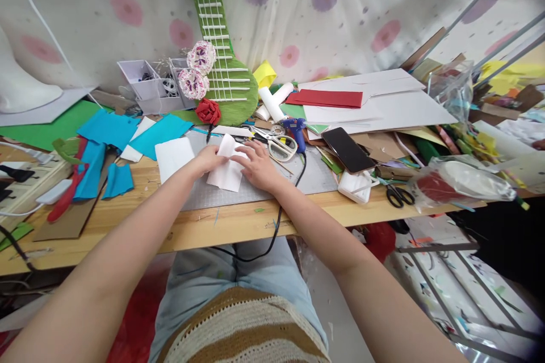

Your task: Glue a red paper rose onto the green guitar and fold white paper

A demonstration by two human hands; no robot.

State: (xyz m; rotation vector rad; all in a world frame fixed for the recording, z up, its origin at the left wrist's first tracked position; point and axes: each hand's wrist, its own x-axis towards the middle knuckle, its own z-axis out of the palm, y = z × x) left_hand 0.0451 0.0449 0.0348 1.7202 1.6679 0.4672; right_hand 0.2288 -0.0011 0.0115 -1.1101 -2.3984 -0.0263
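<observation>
A folded piece of white paper (225, 174) lies on the grey cutting mat (200, 197), its upper part raised in a fold. At its left edge my left hand (205, 161) pinches the paper between thumb and fingers. On the right side, my right hand (259, 165) rests with its fingers spread, the fingertips touching the paper. Another white sheet (174, 157) lies flat to the left. White-handled scissors (281, 146) and a blue glue gun (295, 129) lie just beyond my right hand.
A green guitar-shaped craft piece (238, 88) with paper flowers leans at the back. Blue paper pieces (159, 135) lie at left. To the right are a phone (348, 149), black scissors (399, 197) and a plastic-wrapped item (460, 181). The glue gun's black cable (279, 221) hangs over the table edge.
</observation>
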